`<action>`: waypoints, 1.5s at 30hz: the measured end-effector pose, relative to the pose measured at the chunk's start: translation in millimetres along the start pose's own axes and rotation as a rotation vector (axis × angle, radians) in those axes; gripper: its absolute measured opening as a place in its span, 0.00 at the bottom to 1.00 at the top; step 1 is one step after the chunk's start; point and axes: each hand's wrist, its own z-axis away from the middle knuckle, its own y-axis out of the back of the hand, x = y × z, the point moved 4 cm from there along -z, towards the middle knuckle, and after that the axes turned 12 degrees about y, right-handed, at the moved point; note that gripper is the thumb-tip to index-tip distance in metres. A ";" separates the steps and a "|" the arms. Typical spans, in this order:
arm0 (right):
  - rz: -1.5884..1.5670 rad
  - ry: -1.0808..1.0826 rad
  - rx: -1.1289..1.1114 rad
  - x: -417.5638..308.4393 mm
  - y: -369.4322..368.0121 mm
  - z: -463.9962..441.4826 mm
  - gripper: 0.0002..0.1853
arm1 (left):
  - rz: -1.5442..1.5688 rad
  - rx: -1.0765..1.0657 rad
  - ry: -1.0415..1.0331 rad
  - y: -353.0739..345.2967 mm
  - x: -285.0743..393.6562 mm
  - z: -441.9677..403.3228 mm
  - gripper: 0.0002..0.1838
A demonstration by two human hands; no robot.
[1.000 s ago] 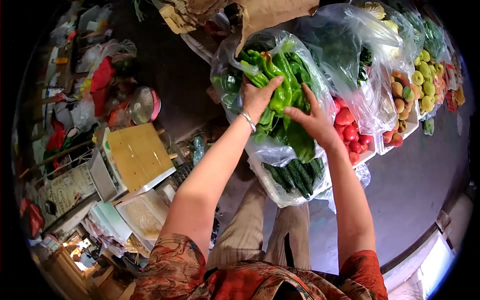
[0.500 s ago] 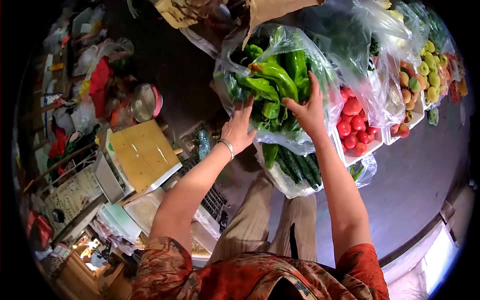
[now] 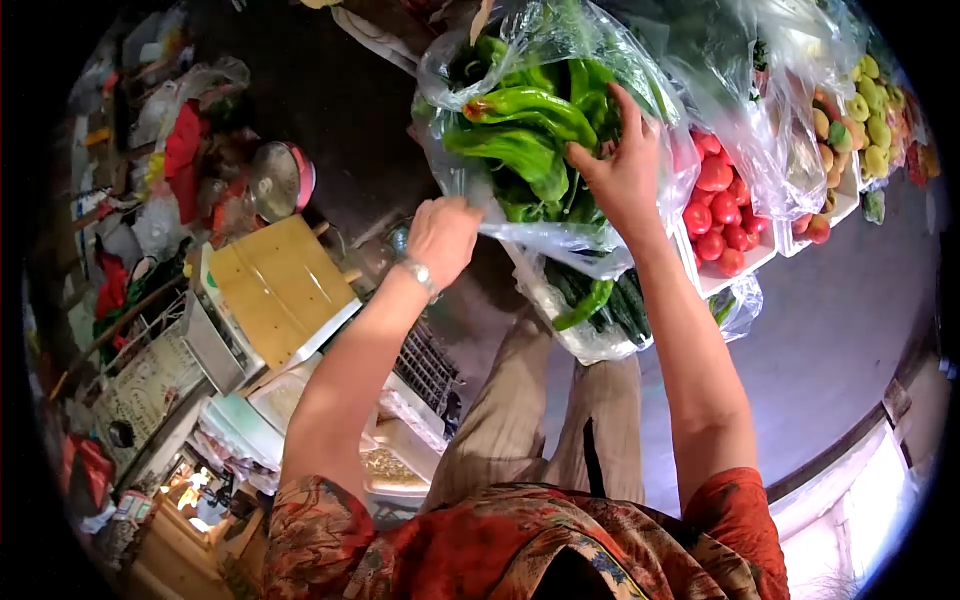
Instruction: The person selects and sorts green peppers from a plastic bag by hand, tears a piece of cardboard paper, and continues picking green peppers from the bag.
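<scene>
Long green peppers (image 3: 525, 150) lie heaped in a clear plastic bag (image 3: 450, 185), one with a reddish tip. My left hand (image 3: 445, 238), wearing a bracelet, is closed on the bag's near-left edge. My right hand (image 3: 625, 170) reaches in on the right side, thumb and fingers apart, at the peppers; its farther fingertips are partly hidden among them. Below the bag, a single green pepper (image 3: 585, 306) rests on dark cucumbers (image 3: 625, 308) in a white, plastic-lined box (image 3: 545, 300).
Right of the peppers stand white boxes of tomatoes (image 3: 715, 215), peach-like fruit (image 3: 830, 150) and yellow-green fruit (image 3: 868, 110), with loose plastic (image 3: 790, 150) draped between. On the left are a wooden board (image 3: 280, 290), a round metal-and-pink object (image 3: 280, 182) and a black crate (image 3: 428, 365).
My left hand has moved off the peppers to the left and closed on the bag's edge. The bag's near side is pulled left, and the lone pepper over the cucumbers has shifted right.
</scene>
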 end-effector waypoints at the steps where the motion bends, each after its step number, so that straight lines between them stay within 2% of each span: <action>1: -0.009 0.013 0.021 0.4 0.0 2.2 0.44 | 0.018 0.022 -0.038 10.2 0.0 11.9 0.16; 2: -0.019 0.026 0.042 1.7 -0.5 4.0 0.44 | 0.035 0.045 -0.075 19.8 1.2 22.0 0.10; 4: 0.016 0.073 0.046 5.3 3.6 4.8 0.44 | 0.086 0.043 -0.087 34.6 3.0 33.3 0.10; 6: 0.013 -0.017 -0.079 4.5 9.1 7.4 0.43 | 0.146 0.039 -0.103 43.5 7.0 37.4 0.11; 7: 0.054 0.083 -0.102 3.6 11.5 8.3 0.41 | 0.161 0.060 -0.093 46.5 8.9 39.1 0.11; 11: 0.101 0.030 -0.242 -4.6 16.3 20.1 0.38 | 0.222 0.102 -0.099 53.4 16.3 40.4 0.11; 12: 0.163 0.163 -0.194 -8.3 12.1 20.0 0.39 | 0.253 0.110 -0.125 54.4 19.3 38.9 0.11; 15: 0.229 0.104 -0.275 -25.7 -6.2 15.4 0.37 | 0.312 0.160 -0.148 66.5 27.8 30.0 0.08; 19: 0.202 -0.009 -0.230 -11.6 -4.5 -3.2 0.35 | 0.336 0.229 -0.158 88.8 33.5 29.5 0.06; 20: 0.199 0.051 -0.192 -3.6 2.1 -4.5 0.36 | 0.316 0.228 -0.151 89.9 32.7 31.7 0.06; 23: 0.124 0.207 -0.330 5.2 31.4 13.0 0.39 | 0.340 0.174 -0.133 85.0 32.4 37.6 0.06; 24: -0.071 0.181 -0.383 2.0 46.3 22.4 0.33 | 0.352 0.169 -0.148 83.1 32.9 39.7 0.06; 26: -0.476 -0.019 -0.143 24.5 73.7 46.7 0.23 | 0.371 0.174 -0.127 78.7 31.2 42.5 0.06; 28: -0.637 -0.328 0.122 41.5 112.1 77.3 0.16 | 0.378 0.183 -0.127 75.9 33.7 44.4 0.06; 30: -0.489 -0.586 0.189 90.6 110.6 133.0 0.14 | 0.434 0.168 -0.065 74.5 32.2 45.1 0.08; 32: -0.082 -0.626 -0.166 149.1 70.8 207.8 0.23 | 0.426 0.177 -0.078 74.6 35.4 43.0 0.07; 34: 0.082 -0.650 -0.352 168.8 23.1 257.3 0.37 | 0.442 0.167 -0.094 72.7 38.3 41.9 0.06; 36: 0.159 -0.821 -0.453 190.1 -20.3 286.3 0.47 | 0.430 0.158 -0.090 72.9 40.4 41.8 0.07; 38: 0.175 -0.828 -0.458 189.7 -48.4 283.9 0.48 | 0.406 0.154 -0.078 71.3 41.3 43.5 0.07; 39: 0.250 -0.855 -0.406 187.4 -59.5 278.9 0.42 | 0.413 0.167 -0.073 70.3 41.7 44.5 0.07; 40: 0.242 -0.855 -0.401 188.4 -61.1 273.0 0.42 | 0.407 0.168 -0.078 69.9 44.3 44.2 0.07; 42: 0.190 -0.736 -0.372 180.3 -58.3 262.1 0.36 | 0.397 0.204 -0.057 72.3 50.5 47.9 0.07; 43: 0.103 -0.629 -0.291 175.1 -49.5 262.2 0.32 | 0.398 0.145 -0.016 70.9 52.6 51.0 0.06; 45: -0.058 -0.613 -0.196 151.9 -13.3 254.1 0.28 | 0.411 0.178 -0.072 75.4 62.4 51.9 0.06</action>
